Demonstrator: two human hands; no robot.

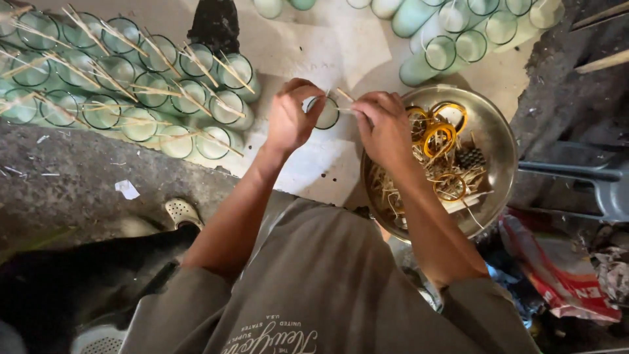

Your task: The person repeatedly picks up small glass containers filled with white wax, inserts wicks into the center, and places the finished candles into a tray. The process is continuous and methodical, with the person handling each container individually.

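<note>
My left hand (291, 118) grips the rim of a pale green glass (327, 115) that stands on white paper between my hands. My right hand (383, 124) pinches a thin wooden stick (344, 96) lying across the top of that glass. Just right of my right hand sits a round metal bowl (491, 124) holding loose sticks, yellow tape rolls (439, 137) and scraps.
Rows of green glasses with sticks laid across their rims (124, 85) fill the upper left. More green glasses (458, 33) lie at the top right. A dark bottle-like object (215, 26) stands at top centre. A white sandal (182, 213) lies on the grey floor, crumpled red-and-white packaging (563, 275) at the right.
</note>
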